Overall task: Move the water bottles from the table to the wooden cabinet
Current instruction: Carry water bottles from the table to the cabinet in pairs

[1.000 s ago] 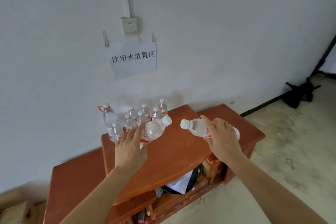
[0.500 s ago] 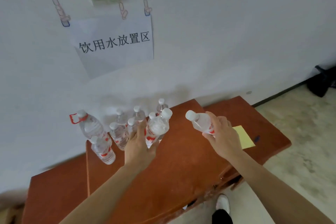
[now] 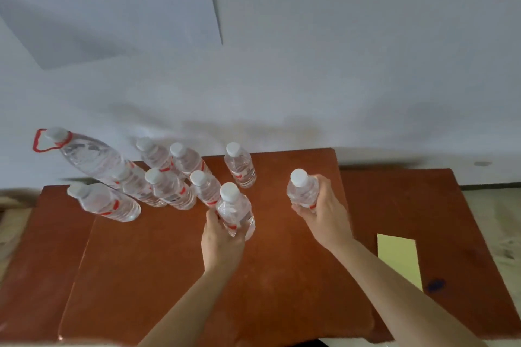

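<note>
At the far left of the wooden cabinet (image 3: 174, 270) top, a large bottle (image 3: 87, 156) with a red handle ring is seen, with a cluster of small bottles (image 3: 169, 186) standing beside it near the wall (image 3: 338, 65). Just right of the cluster, one water bottle (image 3: 236, 213) is clasped upright by the left hand (image 3: 221, 245), fingers wrapped around its lower body. Farther right, a second water bottle (image 3: 303, 189) is gripped by the right hand (image 3: 324, 214). A yellow sheet (image 3: 399, 259) lies on the right section.
</note>
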### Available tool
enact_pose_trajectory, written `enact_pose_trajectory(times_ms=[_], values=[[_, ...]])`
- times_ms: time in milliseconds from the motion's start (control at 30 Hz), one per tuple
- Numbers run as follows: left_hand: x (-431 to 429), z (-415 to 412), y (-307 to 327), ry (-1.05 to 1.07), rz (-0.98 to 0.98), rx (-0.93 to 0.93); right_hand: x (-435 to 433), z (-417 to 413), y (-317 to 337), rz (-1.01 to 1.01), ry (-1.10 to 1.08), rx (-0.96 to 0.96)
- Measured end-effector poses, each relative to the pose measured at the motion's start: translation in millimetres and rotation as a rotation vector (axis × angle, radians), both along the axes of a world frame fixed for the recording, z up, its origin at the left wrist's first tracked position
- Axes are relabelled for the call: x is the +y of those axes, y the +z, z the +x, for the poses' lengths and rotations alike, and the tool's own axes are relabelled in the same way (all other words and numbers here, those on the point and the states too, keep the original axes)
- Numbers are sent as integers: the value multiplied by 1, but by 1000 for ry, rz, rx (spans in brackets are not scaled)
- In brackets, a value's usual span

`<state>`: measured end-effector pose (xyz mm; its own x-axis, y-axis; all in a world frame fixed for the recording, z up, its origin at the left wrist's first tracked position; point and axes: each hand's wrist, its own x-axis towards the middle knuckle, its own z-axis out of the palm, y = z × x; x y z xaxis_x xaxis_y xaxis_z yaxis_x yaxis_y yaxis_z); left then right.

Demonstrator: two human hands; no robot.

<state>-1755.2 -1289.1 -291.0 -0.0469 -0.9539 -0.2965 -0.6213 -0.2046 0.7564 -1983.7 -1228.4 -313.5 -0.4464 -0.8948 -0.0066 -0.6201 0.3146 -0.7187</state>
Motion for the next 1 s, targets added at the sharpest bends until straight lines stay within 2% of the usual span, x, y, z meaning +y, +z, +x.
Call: enact_pose_trajectory(times_ms=[267, 400, 567, 800, 1000], values=[[-51, -59, -66, 28, -44, 76, -77, -20, -61, -173, -76, -210], [-57, -58, -88, 1, -147, 65, -100, -21, -78, -228, -18, -174], [-59, -51, -103, -64, -219, 57, -88, -12, -103, -301, -14, -101], [-59, -48, -122, -93, -301, 30, -92, -15, -107, -295, -31, -113], [-51, -47, -121, -126, -250, 14, -87, -8, -114, -245, -18, -129]])
